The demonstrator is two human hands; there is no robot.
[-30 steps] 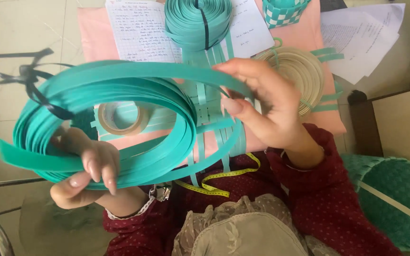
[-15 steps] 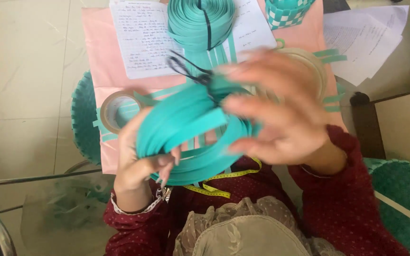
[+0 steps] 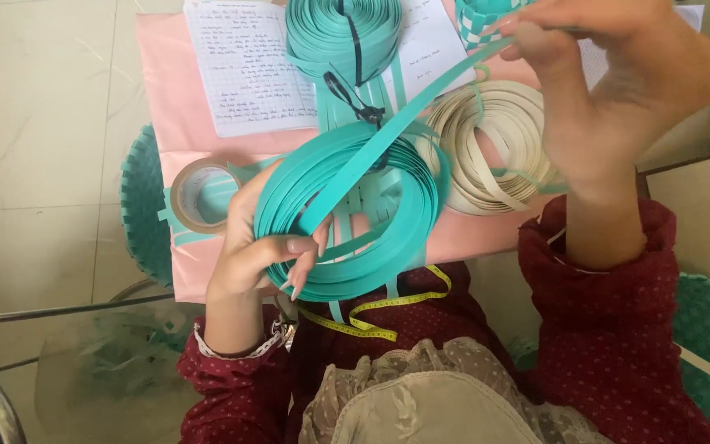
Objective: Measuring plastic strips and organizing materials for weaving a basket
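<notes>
My left hand (image 3: 260, 242) grips a coil of teal plastic strip (image 3: 355, 218) at its left edge, held over the pink table top (image 3: 166, 90). One loose end of that strip (image 3: 437, 86) runs up and to the right, where my right hand (image 3: 618, 82) pinches it high above the table. A black tie (image 3: 353, 94) hangs on the coil's far side. A second teal coil (image 3: 343, 33) lies on an open notebook (image 3: 248, 66) at the back.
A cream strip coil (image 3: 495, 144) lies right of the teal one. A roll of brown tape (image 3: 199, 193) sits at the left. A yellow measuring tape (image 3: 388, 308) drapes over the table's near edge. Woven teal pieces (image 3: 137, 205) show at both sides.
The wide, loose coil has drawn in to a tighter ring in my left hand. My right hand has risen to the upper right, pulling one strip end out with it.
</notes>
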